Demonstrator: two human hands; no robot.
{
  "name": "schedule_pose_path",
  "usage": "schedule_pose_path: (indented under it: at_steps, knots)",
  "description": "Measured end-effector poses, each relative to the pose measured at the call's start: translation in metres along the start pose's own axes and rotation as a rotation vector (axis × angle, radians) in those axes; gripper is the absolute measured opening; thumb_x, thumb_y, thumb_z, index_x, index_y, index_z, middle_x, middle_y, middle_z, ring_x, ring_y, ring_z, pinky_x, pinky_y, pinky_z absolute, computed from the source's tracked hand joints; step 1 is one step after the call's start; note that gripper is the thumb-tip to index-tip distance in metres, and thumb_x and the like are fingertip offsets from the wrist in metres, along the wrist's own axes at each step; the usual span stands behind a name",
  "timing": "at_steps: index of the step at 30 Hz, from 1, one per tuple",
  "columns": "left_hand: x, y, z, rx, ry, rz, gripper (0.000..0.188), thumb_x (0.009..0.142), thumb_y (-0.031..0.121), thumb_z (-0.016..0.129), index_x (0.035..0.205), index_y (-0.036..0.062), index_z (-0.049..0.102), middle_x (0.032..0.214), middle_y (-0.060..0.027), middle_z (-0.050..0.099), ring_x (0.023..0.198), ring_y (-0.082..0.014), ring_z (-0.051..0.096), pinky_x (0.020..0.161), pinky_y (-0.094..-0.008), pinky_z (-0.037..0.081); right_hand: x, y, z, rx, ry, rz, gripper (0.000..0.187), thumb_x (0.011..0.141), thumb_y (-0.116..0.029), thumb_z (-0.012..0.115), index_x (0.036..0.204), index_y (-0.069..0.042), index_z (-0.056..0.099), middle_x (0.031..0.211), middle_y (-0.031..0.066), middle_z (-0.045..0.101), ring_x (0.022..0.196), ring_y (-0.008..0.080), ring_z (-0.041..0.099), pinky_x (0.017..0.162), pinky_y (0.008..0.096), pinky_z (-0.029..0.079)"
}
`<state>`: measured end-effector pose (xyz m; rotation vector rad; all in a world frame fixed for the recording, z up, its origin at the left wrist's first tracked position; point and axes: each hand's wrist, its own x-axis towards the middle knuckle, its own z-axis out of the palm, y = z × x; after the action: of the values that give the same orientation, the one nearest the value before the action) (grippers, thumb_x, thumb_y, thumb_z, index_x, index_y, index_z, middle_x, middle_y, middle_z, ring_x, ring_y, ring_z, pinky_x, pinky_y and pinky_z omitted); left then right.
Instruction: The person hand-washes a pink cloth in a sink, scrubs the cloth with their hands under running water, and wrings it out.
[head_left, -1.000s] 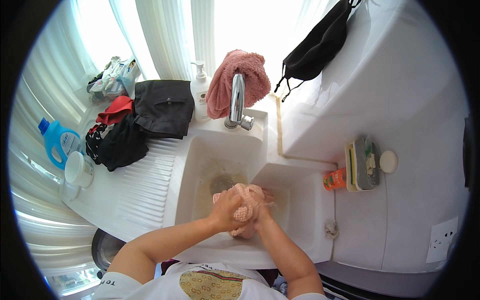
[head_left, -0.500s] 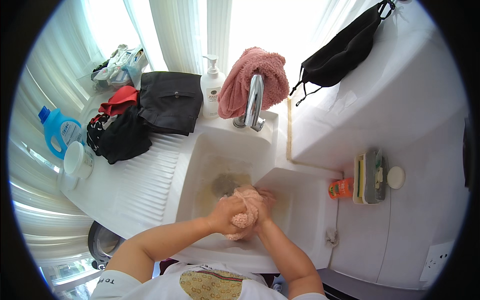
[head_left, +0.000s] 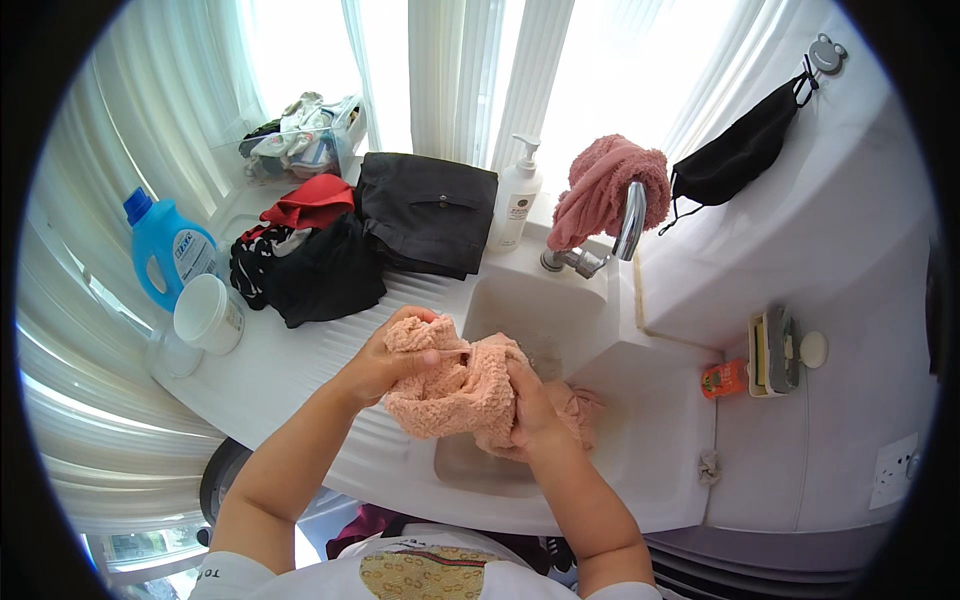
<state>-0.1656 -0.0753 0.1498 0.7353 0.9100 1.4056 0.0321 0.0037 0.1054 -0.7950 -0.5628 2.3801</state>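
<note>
Left hand [head_left: 388, 362] and right hand [head_left: 535, 408] both grip one bunched, nubby, peach-pink fleece cloth [head_left: 445, 405] above the left rim of a white sink [head_left: 645, 450], with printed labels on a blue handled plastic bottle [head_left: 165, 228] and white plastic pump bottle [head_left: 513, 208].

The white counter [head_left: 262, 372] carries a dark garment [head_left: 425, 220]. Left of this garment are a black cloth [head_left: 328, 272] and a white tub [head_left: 206, 314]; right, a pump bottle [head_left: 515, 205].
</note>
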Motion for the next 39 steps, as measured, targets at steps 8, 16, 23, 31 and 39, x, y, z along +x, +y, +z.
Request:
schedule_pose_path:
  at_steps: [8, 16, 23, 31, 39]
  knots:
    - [-0.045, 0.001, -0.083, 1.319, -0.073, 0.406, 0.086, 0.060, 0.063, 0.076, 0.128, 0.0133, 0.055, 0.145, -0.0283, 0.024, 0.130, -0.0491, 0.030, 0.105, -0.0540, 0.026, -0.005, 0.067, 0.025, -1.515, 0.021, -0.587, 0.102, 0.068, -0.046, 0.078, 0.148, -0.016, 0.023, 0.149, 0.0279, 0.006, 0.138, 0.0417, 0.017, 0.109, 0.0491, 0.024]
    - [-0.026, -0.027, -0.080, 1.428, -0.146, 0.601, 0.076, 0.056, 0.063, 0.076, 0.109, 0.0107, 0.062, 0.127, -0.0217, 0.046, 0.112, -0.0462, 0.043, 0.088, -0.0546, 0.038, 0.012, 0.116, 0.032, -1.825, 0.062, -0.909, 0.111, 0.054, -0.062, 0.077, 0.134, 0.002, 0.035, 0.144, 0.0275, 0.021, 0.132, 0.0457, 0.021, 0.103, 0.0586, 0.022]
    - [0.006, -0.036, -0.089, 1.281, -0.119, 0.625, 0.050, 0.061, 0.049, 0.078, 0.086, 0.0086, 0.064, 0.095, -0.0112, 0.059, 0.086, -0.0336, 0.052, 0.076, -0.0437, 0.042, 0.043, 0.115, 0.016, -1.806, 0.137, -1.054, 0.079, 0.056, -0.056, 0.075, 0.109, -0.001, 0.056, 0.120, 0.0141, 0.048, 0.106, 0.0322, 0.042, 0.086, 0.0472, 0.034]
    - [0.032, -0.039, -0.094, 1.212, -0.112, 0.573, 0.027, 0.067, 0.030, 0.075, 0.068, 0.0079, 0.059, 0.070, -0.0079, 0.053, 0.067, -0.0269, 0.045, 0.061, -0.0379, 0.038, 0.067, 0.089, 0.033, -1.680, 0.096, -1.139, 0.061, 0.056, -0.053, 0.076, 0.091, -0.005, 0.059, 0.092, 0.0080, 0.052, 0.083, 0.0275, 0.049, 0.074, 0.0411, 0.035]
    - [0.046, -0.040, -0.094, 1.113, -0.100, 0.550, 0.024, 0.068, 0.024, 0.073, 0.065, 0.0051, 0.060, 0.062, -0.0088, 0.053, 0.058, -0.0269, 0.045, 0.053, -0.0365, 0.038, 0.080, 0.074, 0.031, -1.639, -0.060, -1.072, 0.055, 0.056, -0.053, 0.077, 0.074, -0.005, 0.057, 0.077, 0.0087, 0.050, 0.069, 0.0263, 0.047, 0.065, 0.0385, 0.034]
